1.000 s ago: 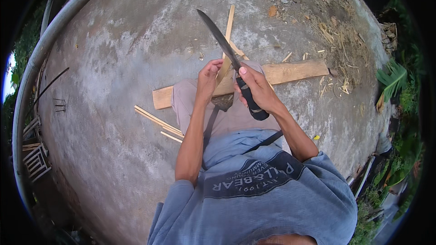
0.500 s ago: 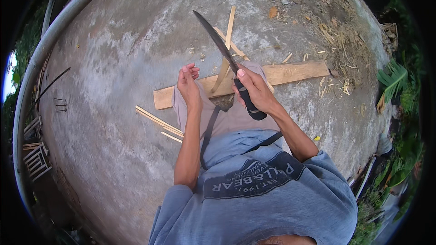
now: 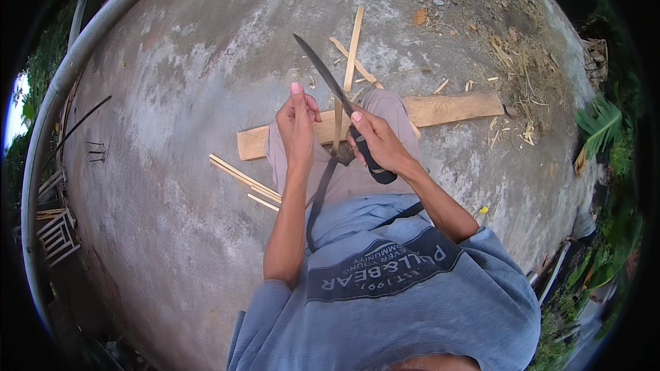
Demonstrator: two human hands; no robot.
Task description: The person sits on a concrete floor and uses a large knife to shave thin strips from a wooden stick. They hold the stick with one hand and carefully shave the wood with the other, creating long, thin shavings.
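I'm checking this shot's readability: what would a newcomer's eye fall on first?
Probably the long dark blade, slanting up and left from the right hand near the picture's centre. Next, the pale plank lying crosswise, partly hidden by the person's legs. Then thin wooden strips on the grey ground, left of the legs.

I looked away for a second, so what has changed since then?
The left hand has moved leftward, away from the thin strip it was beside, and seems empty; that strip slants less now. The knife has shifted slightly toward the body. The right hand still grips the knife; the wide board lies as before.
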